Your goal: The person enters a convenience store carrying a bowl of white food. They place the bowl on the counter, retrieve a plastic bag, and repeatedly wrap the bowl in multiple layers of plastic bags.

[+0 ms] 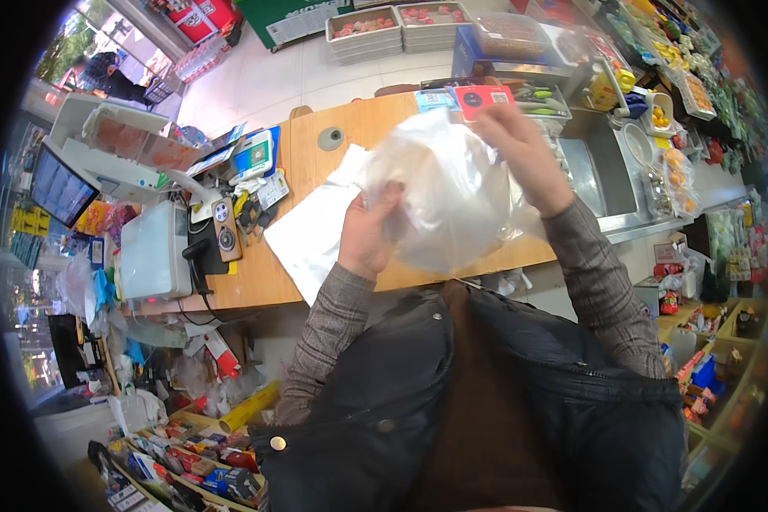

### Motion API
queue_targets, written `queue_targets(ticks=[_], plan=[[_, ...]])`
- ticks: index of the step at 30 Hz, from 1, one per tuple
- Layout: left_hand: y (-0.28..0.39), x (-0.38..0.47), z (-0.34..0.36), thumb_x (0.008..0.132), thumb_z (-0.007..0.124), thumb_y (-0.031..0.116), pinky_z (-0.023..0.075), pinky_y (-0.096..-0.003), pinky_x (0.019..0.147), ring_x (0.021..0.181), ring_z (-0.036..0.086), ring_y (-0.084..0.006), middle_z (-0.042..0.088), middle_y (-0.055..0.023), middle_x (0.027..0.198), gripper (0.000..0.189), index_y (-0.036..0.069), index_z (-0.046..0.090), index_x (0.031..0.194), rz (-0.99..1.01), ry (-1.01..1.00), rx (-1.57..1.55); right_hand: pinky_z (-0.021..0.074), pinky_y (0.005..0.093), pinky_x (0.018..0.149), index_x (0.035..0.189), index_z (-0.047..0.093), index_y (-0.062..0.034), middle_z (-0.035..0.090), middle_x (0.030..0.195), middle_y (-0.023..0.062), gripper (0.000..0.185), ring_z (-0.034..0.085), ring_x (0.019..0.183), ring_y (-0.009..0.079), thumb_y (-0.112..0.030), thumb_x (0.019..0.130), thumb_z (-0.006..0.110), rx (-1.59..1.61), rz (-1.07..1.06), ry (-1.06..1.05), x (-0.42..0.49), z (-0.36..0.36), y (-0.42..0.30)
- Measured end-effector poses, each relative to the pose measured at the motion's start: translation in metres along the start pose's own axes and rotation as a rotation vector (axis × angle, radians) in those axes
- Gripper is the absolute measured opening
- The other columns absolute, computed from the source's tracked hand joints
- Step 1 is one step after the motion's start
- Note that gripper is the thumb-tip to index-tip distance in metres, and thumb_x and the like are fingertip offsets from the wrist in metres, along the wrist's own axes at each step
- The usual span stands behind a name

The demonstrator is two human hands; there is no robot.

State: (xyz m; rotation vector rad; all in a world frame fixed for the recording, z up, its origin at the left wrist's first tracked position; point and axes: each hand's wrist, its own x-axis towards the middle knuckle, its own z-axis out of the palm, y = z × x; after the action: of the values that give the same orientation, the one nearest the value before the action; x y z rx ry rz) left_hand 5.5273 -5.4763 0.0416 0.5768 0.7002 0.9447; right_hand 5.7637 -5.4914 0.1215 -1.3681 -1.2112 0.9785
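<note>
A translucent white plastic bag (451,185), puffed out and blurred, hangs over the wooden counter (371,121) between my two hands. My left hand (370,227) grips the bag's left side, thumb up. At its upper right is my right hand (518,150), raised and blurred, with fingers bent at the bag's edge; whether they pinch the film is unclear. What the bag may contain cannot be made out. Under it and to the left, a flat stack of white plastic bags (313,237) lies on the counter. A red card with a printed code (483,99) lies just beyond my right hand.
Left on the counter are a smartphone (226,229), a barcode scanner (196,265), keys (251,217), a payment device (254,157) and a monitor (63,184). To the right is a metal basin (595,173). Stacked crates (363,32) stand beyond; a person (105,77) is outside.
</note>
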Motion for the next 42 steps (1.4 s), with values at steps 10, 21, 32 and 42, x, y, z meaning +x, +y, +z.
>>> queue_targets(ticks=[10,21,32,42], plan=[[-0.026,-0.006,-0.051,0.093,0.065,0.019,0.0502,-0.0390,0.093,0.105,0.059,-0.0181,0.062,-0.0014,0.111,0.028,0.009,0.059,0.118,-0.084,0.218,-0.424,0.0472,0.0287,0.085,0.115,0.062,-0.0012,0.065,0.107,0.0048,0.032,0.059,0.097,0.0134,-0.027,0.096,0.059,0.197,0.352,-0.462,-0.067,0.031,0.063],[-0.035,-0.029,-0.065,0.094,0.063,0.017,0.0478,-0.0404,0.097,0.111,0.059,-0.0221,0.062,-0.0070,0.118,0.034,0.006,0.055,0.125,0.071,0.311,-0.273,0.0480,0.0287,0.089,0.116,0.061,-0.0018,0.066,0.112,0.0045,0.029,0.061,0.102,0.0123,-0.022,0.094,0.063,0.921,0.609,-0.469,-0.058,0.076,0.088],[-0.035,-0.038,-0.105,0.092,0.066,0.009,0.0458,-0.0219,0.075,0.085,0.054,-0.0068,0.061,-0.0016,0.095,0.022,0.001,0.057,0.111,0.375,0.565,0.416,0.0391,0.0204,0.056,0.081,0.064,-0.0052,0.054,0.069,-0.0045,0.031,0.047,0.062,0.0041,-0.033,0.094,0.065,0.353,0.300,-0.369,-0.056,0.075,0.080],[-0.030,-0.032,-0.124,0.097,0.060,0.014,0.0372,-0.0182,0.056,0.062,0.045,-0.0012,0.056,0.0047,0.070,0.016,0.003,0.058,0.085,0.359,0.523,0.584,0.0456,0.0218,0.058,0.083,0.067,-0.0033,0.059,0.071,-0.0030,0.030,0.053,0.063,0.0050,-0.032,0.092,0.066,0.268,0.292,-0.397,-0.059,0.069,0.074]])
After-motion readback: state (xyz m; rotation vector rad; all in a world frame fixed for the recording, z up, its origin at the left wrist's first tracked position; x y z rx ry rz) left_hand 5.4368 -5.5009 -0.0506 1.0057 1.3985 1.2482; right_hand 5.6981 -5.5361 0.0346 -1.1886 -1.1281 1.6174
